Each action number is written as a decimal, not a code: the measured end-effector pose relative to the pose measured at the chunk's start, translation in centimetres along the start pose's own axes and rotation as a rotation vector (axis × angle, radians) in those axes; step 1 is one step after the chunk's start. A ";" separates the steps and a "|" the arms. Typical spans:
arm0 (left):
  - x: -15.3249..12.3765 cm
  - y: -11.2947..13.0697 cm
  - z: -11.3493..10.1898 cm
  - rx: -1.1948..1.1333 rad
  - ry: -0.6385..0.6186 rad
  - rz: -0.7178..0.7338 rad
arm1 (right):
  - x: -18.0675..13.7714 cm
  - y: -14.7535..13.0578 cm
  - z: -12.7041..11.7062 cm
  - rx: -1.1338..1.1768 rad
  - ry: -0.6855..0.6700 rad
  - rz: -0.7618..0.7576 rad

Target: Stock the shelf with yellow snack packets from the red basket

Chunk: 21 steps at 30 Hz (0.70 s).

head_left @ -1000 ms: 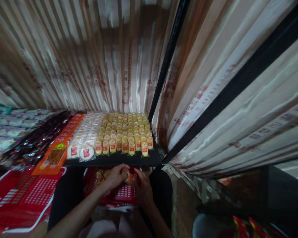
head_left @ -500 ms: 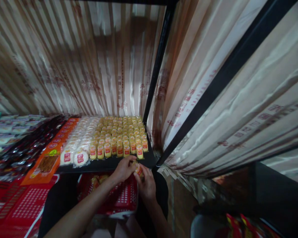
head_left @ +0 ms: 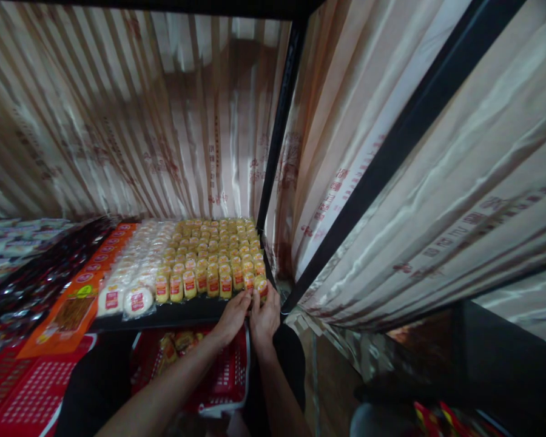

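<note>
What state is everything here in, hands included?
Right hand: holding a yellow packet
Left hand: close beside it, contact unclear
Other yellow packets: set in close rows
White round packets: wrapped, in rows
Orange packet: printed side up
Red basket below the hands: partly filled
Curtain: hanging in pleats

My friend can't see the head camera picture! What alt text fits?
A person's right hand holds a small yellow packet at the front right of rows of similar packets on a black shelf, left hand close beside. A red basket below holds loose packets.
</note>
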State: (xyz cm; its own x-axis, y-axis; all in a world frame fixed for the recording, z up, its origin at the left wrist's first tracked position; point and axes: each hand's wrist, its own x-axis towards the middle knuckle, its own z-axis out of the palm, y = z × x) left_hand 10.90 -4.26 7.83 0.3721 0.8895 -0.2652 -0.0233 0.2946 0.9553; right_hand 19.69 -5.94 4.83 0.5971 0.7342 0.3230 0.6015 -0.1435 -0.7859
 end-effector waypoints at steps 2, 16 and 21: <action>0.1 -0.1 -0.1 -0.006 -0.002 -0.007 | 0.6 -0.1 0.3 -0.007 0.032 0.001; 0.8 -1.6 -0.2 -0.033 0.027 0.005 | 2.4 1.3 2.1 -0.041 0.048 0.018; 0.8 -1.9 -0.5 -0.015 0.023 0.021 | 2.4 2.1 2.5 0.004 0.057 -0.010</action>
State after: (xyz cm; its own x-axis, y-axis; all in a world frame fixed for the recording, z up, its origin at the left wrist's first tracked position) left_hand 10.79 -3.93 5.74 0.3498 0.9033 -0.2483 -0.0453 0.2811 0.9586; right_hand 21.08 -2.81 2.62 0.6204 0.6965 0.3606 0.6057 -0.1334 -0.7845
